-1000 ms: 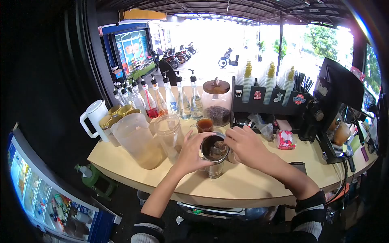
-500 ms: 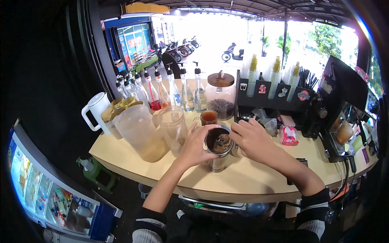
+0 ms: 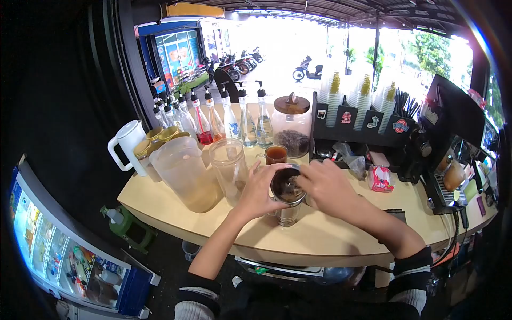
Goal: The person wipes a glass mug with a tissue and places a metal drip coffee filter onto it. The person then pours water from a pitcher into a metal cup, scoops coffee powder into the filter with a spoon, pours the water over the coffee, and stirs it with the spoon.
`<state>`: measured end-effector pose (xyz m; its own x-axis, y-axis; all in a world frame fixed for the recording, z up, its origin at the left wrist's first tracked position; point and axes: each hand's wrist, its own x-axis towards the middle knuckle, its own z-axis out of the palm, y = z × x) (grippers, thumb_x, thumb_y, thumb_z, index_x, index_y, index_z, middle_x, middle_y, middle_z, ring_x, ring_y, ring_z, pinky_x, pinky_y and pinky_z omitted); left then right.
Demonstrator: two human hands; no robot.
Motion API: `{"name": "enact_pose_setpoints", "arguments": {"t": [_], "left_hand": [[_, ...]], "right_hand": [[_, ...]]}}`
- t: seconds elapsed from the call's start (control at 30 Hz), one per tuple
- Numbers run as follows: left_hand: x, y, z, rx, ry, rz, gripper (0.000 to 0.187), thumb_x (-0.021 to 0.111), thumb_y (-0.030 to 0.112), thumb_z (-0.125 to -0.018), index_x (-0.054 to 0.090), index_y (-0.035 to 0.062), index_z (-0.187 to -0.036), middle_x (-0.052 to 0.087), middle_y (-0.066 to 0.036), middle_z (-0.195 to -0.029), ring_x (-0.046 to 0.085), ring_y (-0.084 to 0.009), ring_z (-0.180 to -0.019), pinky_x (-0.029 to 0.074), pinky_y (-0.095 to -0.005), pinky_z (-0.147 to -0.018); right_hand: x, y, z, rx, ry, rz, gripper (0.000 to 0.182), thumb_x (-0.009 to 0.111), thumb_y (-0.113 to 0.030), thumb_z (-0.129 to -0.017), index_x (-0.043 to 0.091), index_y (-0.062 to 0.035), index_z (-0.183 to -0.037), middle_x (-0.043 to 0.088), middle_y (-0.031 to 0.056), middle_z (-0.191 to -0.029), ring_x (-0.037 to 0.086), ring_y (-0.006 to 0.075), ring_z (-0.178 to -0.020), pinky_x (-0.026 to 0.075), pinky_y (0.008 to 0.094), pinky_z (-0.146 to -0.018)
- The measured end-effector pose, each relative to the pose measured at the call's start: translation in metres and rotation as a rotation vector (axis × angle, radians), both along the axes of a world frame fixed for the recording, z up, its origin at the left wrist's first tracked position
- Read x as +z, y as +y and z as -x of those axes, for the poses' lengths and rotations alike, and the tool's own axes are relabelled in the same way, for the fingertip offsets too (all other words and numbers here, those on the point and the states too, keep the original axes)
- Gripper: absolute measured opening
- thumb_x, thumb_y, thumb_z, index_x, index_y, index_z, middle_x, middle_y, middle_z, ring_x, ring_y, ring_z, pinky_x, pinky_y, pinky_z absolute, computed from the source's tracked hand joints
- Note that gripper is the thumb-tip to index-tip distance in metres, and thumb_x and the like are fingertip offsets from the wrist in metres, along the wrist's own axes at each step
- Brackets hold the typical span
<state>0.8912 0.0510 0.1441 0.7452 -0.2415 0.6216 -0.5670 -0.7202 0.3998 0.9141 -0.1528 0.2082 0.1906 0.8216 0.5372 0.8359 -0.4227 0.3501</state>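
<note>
My left hand (image 3: 258,193) is wrapped round the upper part of a metal cup (image 3: 288,214) that stands upright on the counter, thumb and fingers on either side of its rim. Dark brown contents (image 3: 288,186) show inside the cup. Over the cup's right rim, my right hand (image 3: 326,185) is closed in a pinch on what looks like a spoon; the fingers hide most of it. Just behind the cup is a glass mug (image 3: 276,155) of reddish-brown liquid. A clear plastic jar (image 3: 228,170) stands left of my left hand.
A cloudy pitcher (image 3: 184,173) and a white jug (image 3: 128,143) stand on the left of the counter (image 3: 341,242). Pump bottles (image 3: 233,122) and a wooden-lidded jar (image 3: 291,130) line the back. Rightward are a cup rack (image 3: 356,125), a tissue pack (image 3: 381,178) and a coffee machine (image 3: 447,186).
My right hand has shifted slightly, its fingers dipping closer over the cup's opening. My left hand keeps its hold on the cup, which stays in place.
</note>
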Motion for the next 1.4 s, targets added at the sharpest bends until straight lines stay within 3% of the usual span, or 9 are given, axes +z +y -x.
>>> {"name": "enact_pose_setpoints", "arguments": {"t": [0.37, 0.5, 0.57, 1.0, 1.17, 1.2, 1.23, 1.3, 1.4], "left_hand": [[-0.003, 0.001, -0.002, -0.007, -0.053, -0.002, 0.080, 0.083, 0.029, -0.056, 0.045, 0.0164, -0.125, 0.056, -0.004, -0.118, 0.052, -0.0239, -0.113, 0.022, -0.0524, -0.108], [-0.001, 0.001, -0.001, -0.009, -0.051, 0.011, 0.080, 0.083, 0.028, -0.056, 0.045, 0.0159, -0.124, 0.056, -0.004, -0.119, 0.052, -0.0244, -0.113, 0.021, -0.0522, -0.108], [0.000, 0.001, -0.001, -0.024, -0.039, 0.008, 0.080, 0.083, 0.028, -0.056, 0.045, 0.0157, -0.124, 0.056, -0.004, -0.119, 0.052, -0.0246, -0.114, 0.021, -0.0521, -0.108], [-0.004, 0.003, -0.002, -0.009, -0.055, 0.001, 0.081, 0.083, 0.028, -0.055, 0.044, 0.0154, -0.125, 0.056, -0.004, -0.120, 0.051, -0.0250, -0.114, 0.021, -0.0527, -0.108], [-0.003, 0.001, -0.002, -0.008, -0.071, 0.002, 0.082, 0.083, 0.028, -0.055, 0.043, 0.0151, -0.126, 0.056, -0.004, -0.120, 0.051, -0.0250, -0.115, 0.021, -0.0530, -0.108], [-0.003, 0.002, -0.003, -0.020, -0.065, 0.000, 0.082, 0.083, 0.028, -0.056, 0.043, 0.0151, -0.126, 0.056, -0.004, -0.120, 0.051, -0.0251, -0.115, 0.021, -0.0531, -0.108], [-0.003, 0.003, -0.003, -0.032, -0.058, -0.002, 0.082, 0.083, 0.029, -0.056, 0.043, 0.0151, -0.126, 0.056, -0.004, -0.120, 0.051, -0.0251, -0.115, 0.021, -0.0533, -0.108], [-0.003, 0.004, -0.004, -0.039, -0.063, -0.007, 0.082, 0.083, 0.029, -0.056, 0.043, 0.0151, -0.126, 0.056, -0.004, -0.120, 0.051, -0.0251, -0.115, 0.021, -0.0535, -0.108], [-0.004, 0.003, -0.004, -0.041, -0.064, -0.002, 0.081, 0.083, 0.028, -0.057, 0.043, 0.0152, -0.126, 0.056, -0.004, -0.120, 0.051, -0.0252, -0.115, 0.021, -0.0541, -0.108]], "right_hand": [[-0.013, -0.007, 0.013, -0.017, -0.213, 0.051, 0.010, 0.057, -0.017, -0.071, 0.057, -0.0088, -0.077, 0.051, 0.0029, -0.086, 0.050, 0.0151, -0.082, 0.036, 0.0302, -0.066], [-0.015, -0.005, 0.013, 0.002, -0.165, 0.051, 0.010, 0.057, -0.017, -0.071, 0.057, -0.0086, -0.077, 0.051, 0.0033, -0.086, 0.050, 0.0155, -0.082, 0.035, 0.0304, -0.065], [-0.019, -0.003, 0.015, 0.034, -0.171, 0.064, 0.023, 0.059, -0.015, -0.065, 0.054, -0.0053, -0.085, 0.048, 0.0041, -0.083, 0.049, 0.0190, -0.079, 0.035, 0.0333, -0.065], [-0.021, 0.000, 0.011, 0.039, -0.122, 0.056, 0.029, 0.061, -0.013, -0.063, 0.055, -0.0043, -0.090, 0.049, 0.0057, -0.087, 0.049, 0.0201, -0.079, 0.036, 0.0326, -0.064], [-0.014, 0.004, 0.009, -0.054, 0.059, -0.027, 0.028, 0.061, -0.011, -0.064, 0.053, -0.0027, -0.090, 0.049, 0.0088, -0.091, 0.052, 0.0234, -0.080, 0.043, 0.0360, -0.066], [-0.011, 0.006, 0.015, -0.084, 0.043, 0.053, 0.018, 0.058, -0.013, -0.073, 0.056, -0.0027, -0.087, 0.052, 0.0075, -0.094, 0.058, 0.0186, -0.082, 0.049, 0.0307, -0.062], [-0.006, 0.007, 0.022, -0.086, 0.044, 0.052, 0.018, 0.058, -0.013, -0.073, 0.056, -0.0027, -0.087, 0.052, 0.0075, -0.094, 0.058, 0.0186, -0.082, 0.049, 0.0307, -0.062], [0.001, 0.008, 0.033, -0.213, 0.309, 0.150, 0.016, 0.057, -0.010, -0.075, 0.056, -0.0016, -0.088, 0.053, 0.0092, -0.095, 0.061, 0.0208, -0.086, 0.052, 0.0326, -0.062], [0.009, 0.008, 0.025, -0.219, 0.254, 0.099, 0.015, 0.057, -0.009, -0.076, 0.057, -0.0007, -0.088, 0.053, 0.0104, -0.096, 0.063, 0.0217, -0.087, 0.053, 0.0335, -0.060]]}}
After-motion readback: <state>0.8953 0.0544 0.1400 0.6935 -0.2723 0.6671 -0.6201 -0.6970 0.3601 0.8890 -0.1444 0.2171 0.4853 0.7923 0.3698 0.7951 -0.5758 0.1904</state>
